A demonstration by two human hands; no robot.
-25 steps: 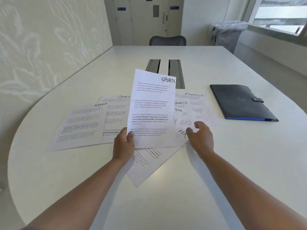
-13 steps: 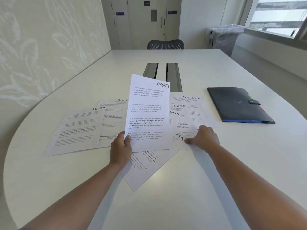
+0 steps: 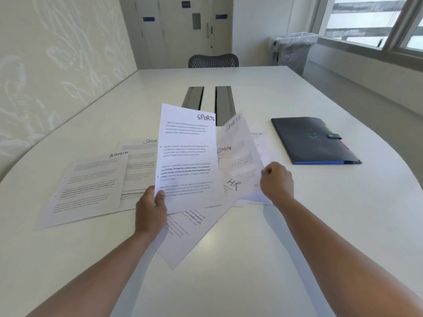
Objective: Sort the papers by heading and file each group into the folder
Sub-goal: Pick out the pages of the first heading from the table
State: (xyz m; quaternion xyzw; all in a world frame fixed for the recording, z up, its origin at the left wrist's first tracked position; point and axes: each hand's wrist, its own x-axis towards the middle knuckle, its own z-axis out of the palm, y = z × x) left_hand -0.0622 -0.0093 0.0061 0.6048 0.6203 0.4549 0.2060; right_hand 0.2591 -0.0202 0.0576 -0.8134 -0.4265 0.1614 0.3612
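Two hands (image 3: 151,213), about eight sheets of paper (image 3: 186,156), one dark folder (image 3: 313,140), one worktop (image 3: 229,271), one chair (image 3: 213,60), one lined bin (image 3: 295,51)

White papers (image 3: 187,156), black print; dark folder (image 3: 311,140), blue edge.

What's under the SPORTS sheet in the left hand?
Under the SPORTS sheet, an angled sheet sticks out below, an ADMIN sheet to its right. Their covered parts and anything else beneath are hidden.
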